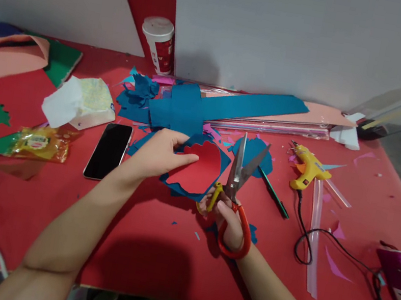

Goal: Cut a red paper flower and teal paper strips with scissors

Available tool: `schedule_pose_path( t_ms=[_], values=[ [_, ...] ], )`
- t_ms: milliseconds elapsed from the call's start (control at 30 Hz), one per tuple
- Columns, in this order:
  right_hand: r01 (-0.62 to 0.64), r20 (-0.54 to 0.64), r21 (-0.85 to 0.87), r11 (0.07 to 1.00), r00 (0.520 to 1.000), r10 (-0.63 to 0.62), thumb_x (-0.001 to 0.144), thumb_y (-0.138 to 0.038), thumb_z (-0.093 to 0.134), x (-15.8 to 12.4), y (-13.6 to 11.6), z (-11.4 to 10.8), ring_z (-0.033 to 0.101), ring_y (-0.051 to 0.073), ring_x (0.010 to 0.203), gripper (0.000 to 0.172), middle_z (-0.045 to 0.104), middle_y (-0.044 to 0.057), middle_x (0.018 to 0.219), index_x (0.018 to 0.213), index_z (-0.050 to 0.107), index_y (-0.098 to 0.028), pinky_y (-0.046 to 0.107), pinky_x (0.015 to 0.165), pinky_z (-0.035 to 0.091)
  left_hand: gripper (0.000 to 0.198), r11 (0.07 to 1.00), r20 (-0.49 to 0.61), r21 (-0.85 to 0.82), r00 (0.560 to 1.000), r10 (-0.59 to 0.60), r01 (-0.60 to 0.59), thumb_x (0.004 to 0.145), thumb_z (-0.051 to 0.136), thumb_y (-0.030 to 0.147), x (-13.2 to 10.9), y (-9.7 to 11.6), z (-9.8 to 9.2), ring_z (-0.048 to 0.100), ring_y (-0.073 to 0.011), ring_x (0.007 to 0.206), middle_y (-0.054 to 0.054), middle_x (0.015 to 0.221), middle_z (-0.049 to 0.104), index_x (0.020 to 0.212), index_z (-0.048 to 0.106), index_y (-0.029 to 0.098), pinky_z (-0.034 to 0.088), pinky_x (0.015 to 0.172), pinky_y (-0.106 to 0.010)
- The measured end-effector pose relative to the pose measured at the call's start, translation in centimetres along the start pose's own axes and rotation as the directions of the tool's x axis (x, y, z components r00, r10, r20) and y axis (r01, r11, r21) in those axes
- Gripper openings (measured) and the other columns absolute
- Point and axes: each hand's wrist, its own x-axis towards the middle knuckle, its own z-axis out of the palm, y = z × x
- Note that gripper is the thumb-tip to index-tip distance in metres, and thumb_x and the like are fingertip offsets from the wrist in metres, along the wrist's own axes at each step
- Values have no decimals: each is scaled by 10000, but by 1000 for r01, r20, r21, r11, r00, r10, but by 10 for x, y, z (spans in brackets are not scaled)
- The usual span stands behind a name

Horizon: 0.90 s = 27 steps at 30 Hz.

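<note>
My left hand (pixel 155 155) pinches a wavy-edged red paper cutout (pixel 204 171), its thumb lying on top and most fingers hidden. Behind that cutout, blue paper (pixel 225 162) shows as a rim around it. My right hand (pixel 232 227) grips scissors (pixel 235 178) with red and yellow handles, blades spread and pointing away from me. The blades are just right of the two sheets and seem apart from them. Beyond the blades lies a rounded blue paper piece (pixel 254 154), with a dark green pen (pixel 274 193) beside it.
A yellow glue gun (pixel 310 166) with a black cord lies right. A phone (pixel 108 151) is left, near a yellow wrapper (pixel 41 142) and crumpled paper (pixel 80 102). Blue paper strips (pixel 254 109) and a lidded cup (pixel 158 47) stand farther back. Scraps litter the red tabletop (pixel 137 242).
</note>
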Motion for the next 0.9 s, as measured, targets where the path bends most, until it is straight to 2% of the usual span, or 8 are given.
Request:
schedule_pose_path(
  t_ms=[133, 333, 500, 700, 900],
  values=[
    [-67, 73, 16, 998, 995, 66, 757, -469, 540, -3, -5, 3, 523, 167, 713, 358, 545, 62, 836, 957, 588, -176, 279, 586, 412, 189, 999, -137, -41, 991, 4, -9, 676, 618, 298, -3, 2, -19, 562, -136, 604, -17, 678, 631, 732, 630, 118, 437, 520, -234],
    [-105, 172, 4, 994, 980, 103, 774, -529, 470, -1, -9, 3, 439, 108, 533, 440, 548, 75, 807, 946, 586, -140, 258, 484, 363, 174, 994, -248, -93, 968, 27, -52, 655, 651, 257, -7, 8, -32, 594, -140, 678, -18, 773, 669, 788, 654, 145, 474, 576, -227],
    [-125, 211, -51, 991, 968, 133, 770, -578, 437, -2, -7, 0, 416, 105, 510, 496, 527, 65, 780, 960, 552, -135, 258, 470, 331, 149, 998, -227, -20, 973, 51, -57, 668, 633, 264, -9, 11, -33, 584, -139, 663, -11, 754, 665, 763, 652, 152, 461, 561, -226],
    [-67, 257, -108, 992, 962, 93, 799, -542, 426, -4, -13, 3, 351, 112, 516, 399, 407, 2, 640, 869, 515, -160, 268, 498, 311, 128, 989, -190, 122, 976, 109, -86, 686, 601, 274, -12, 13, -30, 523, -109, 596, 18, 670, 614, 667, 608, 148, 396, 510, -203],
    [-119, 282, -58, 991, 951, 130, 798, -550, 424, -5, -14, 7, 253, 93, 503, 401, 317, -20, 649, 881, 485, -162, 245, 460, 230, 149, 973, -155, 200, 977, 147, -114, 704, 569, 268, -14, 17, -28, 468, -92, 551, 30, 588, 535, 621, 565, 145, 354, 479, -199]
  ],
)
